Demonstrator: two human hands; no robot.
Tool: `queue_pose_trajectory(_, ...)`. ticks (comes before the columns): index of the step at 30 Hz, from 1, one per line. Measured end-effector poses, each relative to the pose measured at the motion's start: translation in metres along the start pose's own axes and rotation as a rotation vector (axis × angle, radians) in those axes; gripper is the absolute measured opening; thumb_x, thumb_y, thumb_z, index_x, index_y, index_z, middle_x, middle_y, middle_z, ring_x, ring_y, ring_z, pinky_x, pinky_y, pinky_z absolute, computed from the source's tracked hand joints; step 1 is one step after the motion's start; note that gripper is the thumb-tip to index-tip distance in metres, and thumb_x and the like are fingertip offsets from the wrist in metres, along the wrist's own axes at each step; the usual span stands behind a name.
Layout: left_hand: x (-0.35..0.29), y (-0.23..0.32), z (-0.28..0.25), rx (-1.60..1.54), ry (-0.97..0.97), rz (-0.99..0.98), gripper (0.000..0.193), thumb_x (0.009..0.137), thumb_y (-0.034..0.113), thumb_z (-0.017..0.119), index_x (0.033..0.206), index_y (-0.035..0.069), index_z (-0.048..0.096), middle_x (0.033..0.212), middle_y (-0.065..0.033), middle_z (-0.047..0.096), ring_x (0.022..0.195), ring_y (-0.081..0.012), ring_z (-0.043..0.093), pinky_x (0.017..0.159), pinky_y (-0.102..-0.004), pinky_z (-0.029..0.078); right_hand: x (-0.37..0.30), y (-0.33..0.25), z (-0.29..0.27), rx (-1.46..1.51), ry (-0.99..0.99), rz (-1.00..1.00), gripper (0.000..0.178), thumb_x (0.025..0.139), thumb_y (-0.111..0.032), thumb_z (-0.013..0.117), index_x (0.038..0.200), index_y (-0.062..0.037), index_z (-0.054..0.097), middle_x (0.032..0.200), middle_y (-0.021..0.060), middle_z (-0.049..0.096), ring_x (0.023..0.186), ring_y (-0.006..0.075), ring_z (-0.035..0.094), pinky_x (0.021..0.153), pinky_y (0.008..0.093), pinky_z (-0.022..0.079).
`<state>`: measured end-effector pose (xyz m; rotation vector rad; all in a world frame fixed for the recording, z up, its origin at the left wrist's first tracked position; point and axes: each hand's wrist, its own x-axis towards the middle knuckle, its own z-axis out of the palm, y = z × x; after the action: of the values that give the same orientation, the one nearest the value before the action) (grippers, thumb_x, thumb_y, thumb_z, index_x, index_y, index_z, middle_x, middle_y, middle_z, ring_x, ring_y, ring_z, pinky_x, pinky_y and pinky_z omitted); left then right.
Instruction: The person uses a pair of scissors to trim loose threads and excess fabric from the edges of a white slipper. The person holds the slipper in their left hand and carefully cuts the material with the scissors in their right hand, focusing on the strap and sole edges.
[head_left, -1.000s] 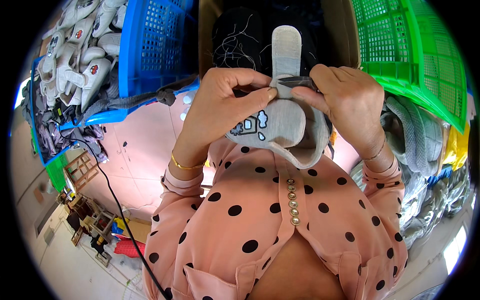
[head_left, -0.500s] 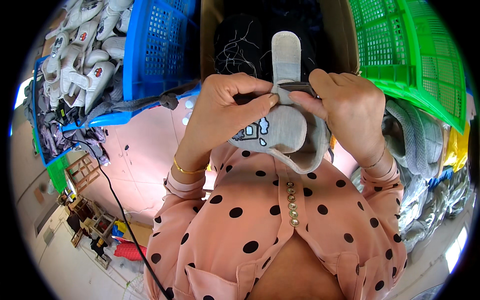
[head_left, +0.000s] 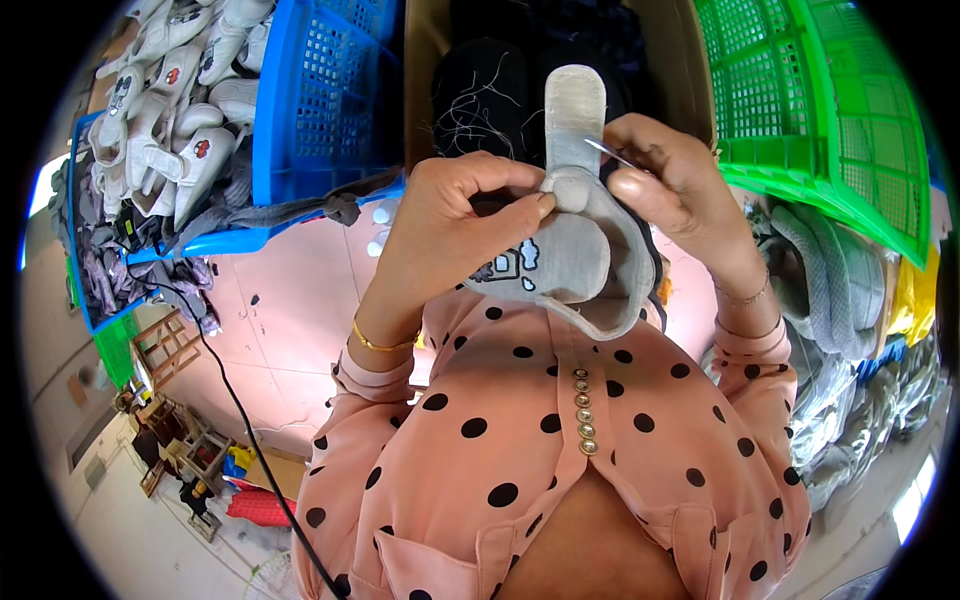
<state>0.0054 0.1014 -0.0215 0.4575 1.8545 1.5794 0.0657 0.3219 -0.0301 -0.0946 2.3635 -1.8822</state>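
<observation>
Head view, onlooker's notes; clock centred on the grey fabric shoe upper. Upper is held in front of the polka-dot blouse, its round-ended strap standing to 12 o'clock. Left hand, at 9, pinches the fabric at the strap's base between thumb and forefinger. Right hand, at 2, pinches a small metal blade, point toward 10.

Risks, my reading: point sits right by the strap's edge; contact I can't tell. A slip there could nick the strap, or catch the left fingertips just below, at 11. Likely cause: only one hand steadies limp cloth, so it could swing toward the steel. White threads on the dark cloth, at 11, might cling to the upper.

Against the frame half a second back: blade lay flat across the strap's base, close to the left thumb. Now lifted, turned nearly edge-on; right hand drawn slightly up, base exposed. Left pinch unchanged.
</observation>
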Motion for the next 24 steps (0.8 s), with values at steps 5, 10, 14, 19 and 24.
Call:
queue_pose_trajectory(5, -0.001, 0.003, 0.006, 0.086, 0.087, 0.090, 0.016, 0.080, 0.005, 0.075, 0.094, -0.001, 0.071, 0.081, -0.0063, 0.070, 0.071, -0.0077, 0.065, 0.062, -0.0190, 0.051, 0.006, -0.002, 0.012, 0.385, 0.007, 0.203, 0.025, 0.094, -0.022, 0.062, 0.098, 0.0029, 0.065, 0.078, -0.0031, 0.062, 0.071, 0.0012, 0.051, 0.062, 0.0192, 0.045)
queue_pose_trajectory(10, 0.001, 0.005, 0.020, 0.340, 0.269, 0.439, 0.016, 0.077, 0.006, 0.078, 0.089, 0.003, 0.068, 0.081, -0.0047, 0.070, 0.067, -0.0120, 0.066, 0.058, -0.0222, 0.051, 0.006, 0.000, 0.008, 0.459, -0.037, 0.204, 0.024, 0.096, -0.021, 0.061, 0.101, 0.0013, 0.067, 0.081, -0.0028, 0.064, 0.073, 0.0005, 0.053, 0.063, 0.0188, 0.046)
queue_pose_trajectory(14, 0.010, -0.005, 0.014, 0.531, 0.298, 0.647, 0.012, 0.077, 0.007, 0.077, 0.084, 0.007, 0.067, 0.080, -0.0044, 0.068, 0.068, -0.0194, 0.063, 0.058, -0.0293, 0.049, 0.008, 0.004, 0.015, 0.468, -0.028, 0.172, 0.024, 0.096, -0.021, 0.060, 0.102, 0.0012, 0.066, 0.082, -0.0025, 0.064, 0.073, 0.0006, 0.054, 0.064, 0.0191, 0.047)
queue_pose_trajectory(19, 0.017, -0.013, -0.007, 0.741, 0.627, 0.521, 0.012, 0.081, 0.015, 0.072, 0.077, 0.007, 0.064, 0.078, -0.0036, 0.067, 0.079, -0.0234, 0.060, 0.071, -0.0360, 0.045, 0.007, -0.001, 0.010, 0.456, -0.012, 0.184, 0.026, 0.097, -0.023, 0.060, 0.101, 0.0016, 0.066, 0.082, -0.0024, 0.064, 0.073, 0.0010, 0.054, 0.065, 0.0195, 0.047)
queue_pose_trajectory(24, 0.023, -0.012, -0.029, 0.878, 0.414, 0.641, 0.018, 0.085, 0.023, 0.071, 0.089, 0.005, 0.070, 0.089, -0.0084, 0.067, 0.091, -0.0259, 0.060, 0.084, -0.0373, 0.045, 0.007, -0.001, 0.008, 0.462, 0.014, 0.191, 0.027, 0.097, -0.024, 0.061, 0.101, 0.0016, 0.067, 0.082, -0.0021, 0.065, 0.073, 0.0013, 0.055, 0.065, 0.0198, 0.047)
